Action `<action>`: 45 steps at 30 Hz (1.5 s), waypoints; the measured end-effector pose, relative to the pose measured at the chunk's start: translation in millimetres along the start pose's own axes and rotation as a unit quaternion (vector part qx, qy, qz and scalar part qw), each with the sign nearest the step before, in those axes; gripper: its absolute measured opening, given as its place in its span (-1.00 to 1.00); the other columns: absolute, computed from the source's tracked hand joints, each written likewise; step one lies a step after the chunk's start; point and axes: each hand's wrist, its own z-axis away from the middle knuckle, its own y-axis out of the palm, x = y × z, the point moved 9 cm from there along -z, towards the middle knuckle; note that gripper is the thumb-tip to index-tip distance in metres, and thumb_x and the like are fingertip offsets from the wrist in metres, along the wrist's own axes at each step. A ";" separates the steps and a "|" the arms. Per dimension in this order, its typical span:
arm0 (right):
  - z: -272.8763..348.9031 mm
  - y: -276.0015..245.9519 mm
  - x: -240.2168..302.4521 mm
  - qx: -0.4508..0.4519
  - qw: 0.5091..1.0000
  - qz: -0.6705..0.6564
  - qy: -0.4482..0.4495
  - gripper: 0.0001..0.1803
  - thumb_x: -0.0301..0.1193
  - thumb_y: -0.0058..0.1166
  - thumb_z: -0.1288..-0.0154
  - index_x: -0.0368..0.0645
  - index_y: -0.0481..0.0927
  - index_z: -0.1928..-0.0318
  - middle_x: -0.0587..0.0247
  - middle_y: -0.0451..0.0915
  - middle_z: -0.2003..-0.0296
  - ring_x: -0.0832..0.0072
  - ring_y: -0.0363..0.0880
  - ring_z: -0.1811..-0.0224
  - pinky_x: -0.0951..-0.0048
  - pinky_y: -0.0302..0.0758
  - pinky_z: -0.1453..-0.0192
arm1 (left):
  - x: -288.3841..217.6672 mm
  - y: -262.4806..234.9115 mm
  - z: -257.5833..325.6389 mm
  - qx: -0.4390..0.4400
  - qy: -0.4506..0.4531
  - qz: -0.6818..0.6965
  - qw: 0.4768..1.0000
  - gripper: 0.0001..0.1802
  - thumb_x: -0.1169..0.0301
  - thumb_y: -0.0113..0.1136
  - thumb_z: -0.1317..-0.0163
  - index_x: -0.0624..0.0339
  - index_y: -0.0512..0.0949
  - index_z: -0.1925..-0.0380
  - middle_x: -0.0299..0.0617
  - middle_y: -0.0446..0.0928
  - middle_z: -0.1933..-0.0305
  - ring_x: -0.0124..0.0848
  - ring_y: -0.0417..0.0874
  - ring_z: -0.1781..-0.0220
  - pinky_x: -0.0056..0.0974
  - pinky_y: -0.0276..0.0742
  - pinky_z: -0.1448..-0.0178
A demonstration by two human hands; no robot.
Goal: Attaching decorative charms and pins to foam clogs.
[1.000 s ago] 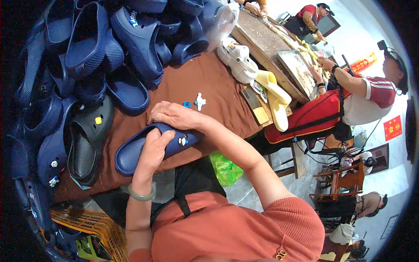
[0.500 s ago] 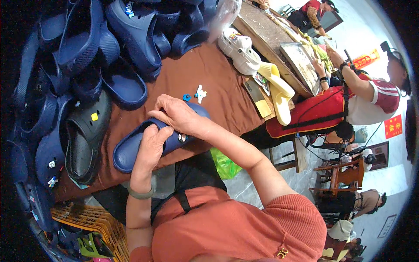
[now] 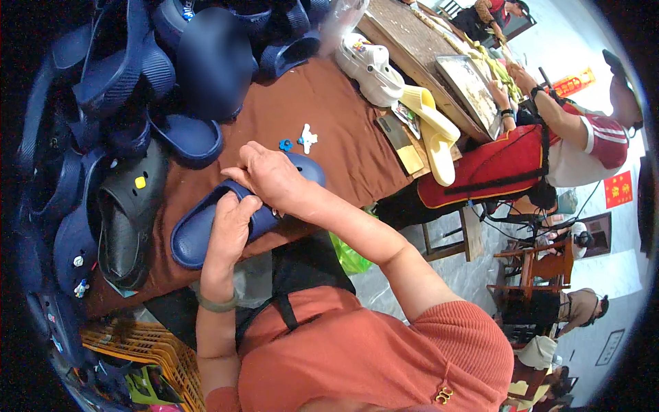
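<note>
A dark blue foam clog [image 3: 195,233] lies at a slant on the brown cloth, its open heel toward the lower left. My left hand [image 3: 232,218] is closed on the near side of its opening, with the thumb on top. My right hand [image 3: 266,173] curls over the clog's upper from above. Its fingertips are partly hidden, so a small piece under them cannot be made out. Just beyond the toe, a blue flower-shaped charm [image 3: 285,145] and a white figure charm [image 3: 308,139] lie on the cloth.
Piled blue clogs [image 3: 113,62] fill the left side, beside a black clog [image 3: 130,213] with a yellow charm. White clogs [image 3: 371,69] and yellow slides [image 3: 437,134] are at the right. Orange crates [image 3: 144,347] stand below. A co-worker in red [image 3: 487,165] sits at the adjoining table.
The view has shifted slightly. My right hand has turned a little on the clog's upper, now covering more of the dark-and-white charm there. My left hand keeps its hold.
</note>
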 end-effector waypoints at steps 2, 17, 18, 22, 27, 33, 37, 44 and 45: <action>3.7 0.8 4.3 -0.020 1.000 0.016 -0.014 -0.63 -0.24 0.24 -0.13 -0.24 0.37 0.46 -0.04 0.45 0.46 -0.02 0.51 0.40 0.12 0.44 0.39 | 1.7 -3.9 -0.4 -0.016 0.005 -0.035 0.999 -0.77 0.37 0.06 -0.14 0.30 0.55 0.29 -0.28 0.55 0.30 -0.53 0.51 0.25 -0.37 0.41 0.13; 5.2 -5.9 -15.4 0.052 0.991 -0.116 0.042 -0.67 -0.09 0.13 -0.14 -0.10 0.68 0.40 0.10 0.60 0.34 0.15 0.60 0.27 0.17 0.50 0.23 | 3.5 -8.0 -0.6 -0.009 -0.012 -0.042 0.999 -0.81 0.36 0.07 -0.14 0.27 0.50 0.34 -0.34 0.47 0.39 -0.60 0.46 0.41 -0.45 0.41 0.31; 6.2 -2.3 -20.5 0.050 0.988 -0.132 0.063 -0.68 -0.11 0.16 -0.12 -0.12 0.68 0.41 0.12 0.62 0.35 0.18 0.61 0.26 0.20 0.50 0.21 | 1.8 -8.2 1.6 -0.003 -0.014 -0.056 0.998 -0.81 0.35 0.08 -0.14 0.27 0.50 0.35 -0.35 0.46 0.39 -0.62 0.45 0.41 -0.45 0.40 0.31; 10.9 1.3 -23.9 0.025 0.982 -0.174 0.065 -0.80 -0.32 0.21 -0.11 -0.24 0.65 0.42 0.12 0.60 0.40 0.30 0.59 0.30 0.36 0.49 0.21 | 3.4 -9.3 4.3 -0.020 -0.003 -0.090 0.996 -0.80 0.37 0.07 -0.14 0.29 0.51 0.33 -0.36 0.47 0.37 -0.59 0.45 0.35 -0.43 0.38 0.27; 12.4 4.8 -28.0 0.023 0.970 -0.230 0.075 -0.88 -0.47 0.22 -0.12 -0.30 0.63 0.44 0.23 0.55 0.43 0.50 0.53 0.33 0.48 0.45 0.24 | -4.4 0.8 5.1 -0.035 0.004 -0.036 0.999 -0.78 0.34 0.11 -0.11 0.29 0.55 0.37 -0.32 0.50 0.38 -0.55 0.50 0.32 -0.40 0.41 0.23; 10.4 -6.5 -30.9 0.016 0.959 -0.264 0.103 -0.92 -0.54 0.19 -0.12 -0.32 0.60 0.41 0.30 0.51 0.39 0.61 0.48 0.34 0.57 0.42 0.26 | -3.2 2.1 -1.7 -0.009 -0.012 -0.067 0.998 -0.78 0.32 0.11 -0.10 0.29 0.52 0.42 -0.31 0.48 0.40 -0.52 0.48 0.36 -0.38 0.41 0.26; 2.6 -12.3 -13.1 -0.024 0.950 -0.307 0.043 -0.87 -0.46 0.20 -0.12 -0.28 0.60 0.44 0.22 0.55 0.43 0.51 0.52 0.36 0.49 0.44 0.26 | -15.9 -15.4 -2.9 -0.029 -0.005 -0.122 0.992 -0.77 0.33 0.10 -0.10 0.30 0.52 0.38 -0.28 0.49 0.37 -0.49 0.50 0.32 -0.34 0.43 0.22; 22.8 -4.9 -30.8 0.008 0.874 -0.423 0.237 -0.89 -0.43 0.04 -0.34 -0.18 0.59 0.24 0.47 0.53 0.36 0.76 0.37 0.39 0.69 0.32 0.34 | -0.4 -6.5 3.1 -0.014 0.018 -0.096 0.995 -0.72 0.29 0.07 -0.13 0.31 0.52 0.29 -0.32 0.50 0.34 -0.54 0.47 0.34 -0.34 0.45 0.26; 19.5 -5.4 -32.1 0.008 0.867 -0.451 0.214 -0.89 -0.40 0.04 -0.34 -0.15 0.57 0.24 0.50 0.53 0.36 0.80 0.32 0.42 0.73 0.23 0.42 | 3.5 -10.9 2.9 -0.014 0.012 -0.110 0.994 -0.72 0.29 0.07 -0.14 0.30 0.52 0.31 -0.34 0.50 0.36 -0.55 0.46 0.36 -0.35 0.44 0.27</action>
